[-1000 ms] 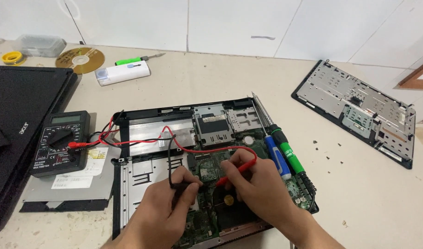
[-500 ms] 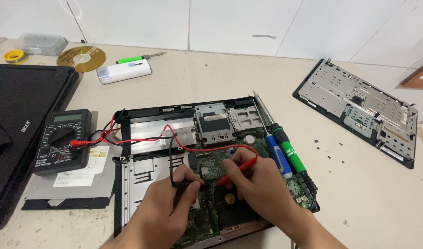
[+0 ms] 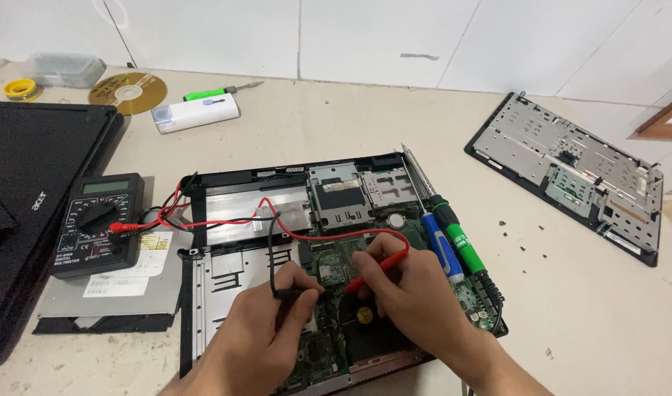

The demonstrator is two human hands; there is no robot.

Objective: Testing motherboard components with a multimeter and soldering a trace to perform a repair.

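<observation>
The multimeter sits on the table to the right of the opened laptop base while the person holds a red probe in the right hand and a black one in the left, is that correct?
Not quite: the head view shows the multimeter to the left of the opened laptop base, not the right. The rest holds: the right hand holds the red probe and the left hand the black probe.

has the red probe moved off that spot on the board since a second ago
No. The red probe in the right hand sits at the same spot beside the coin cell.
</observation>
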